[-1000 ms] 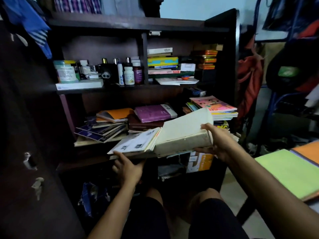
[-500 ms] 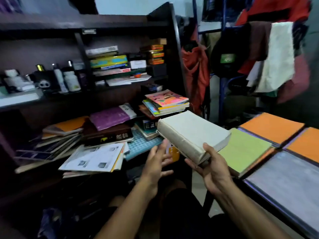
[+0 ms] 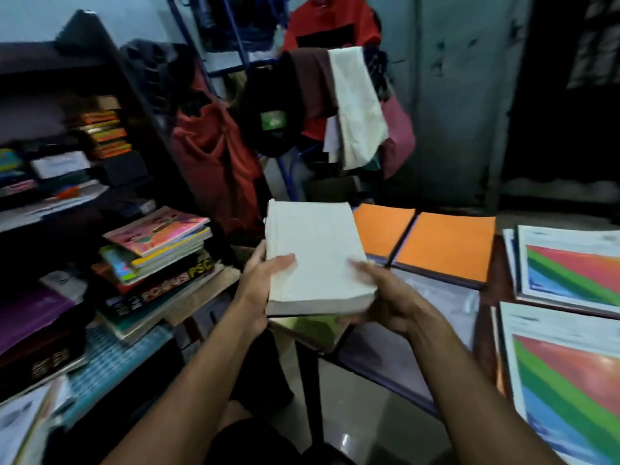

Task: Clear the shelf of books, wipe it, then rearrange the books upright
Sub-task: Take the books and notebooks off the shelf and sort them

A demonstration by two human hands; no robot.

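Since half a second before, my view had swung right, away from the shelf [image 3: 110,169] and toward the desk [image 3: 486,297]. The thick white book [image 3: 315,260], which only my right hand [image 3: 385,297] had carried then, now sat between both hands. My left hand [image 3: 258,283], which had been open and reaching a moment earlier, had closed onto the book's left edge, thumb lying across the top cover and fingers underneath, out of sight. My right hand gripped the near right corner, thumb on the cover, palm cupping the lower edge. The book lay roughly flat, cover up, its page block facing me, held in the air above the near left corner of the desk, over a green folder [image 3: 315,327] that showed just beneath it.

Both forearms reached forward and converged on the book, the left from the lower middle, the right from the lower right.

Beyond the book two orange folders [image 3: 443,246] lay side by side on the desk, and rainbow-striped sheets [image 3: 570,273] covered its right side. On the shelf to the left, the pile of coloured books [image 3: 157,243] remained stacked flat, with a purple book [image 3: 30,313] lower left. Clothes [image 3: 335,105] hung on a rack behind, blurred.
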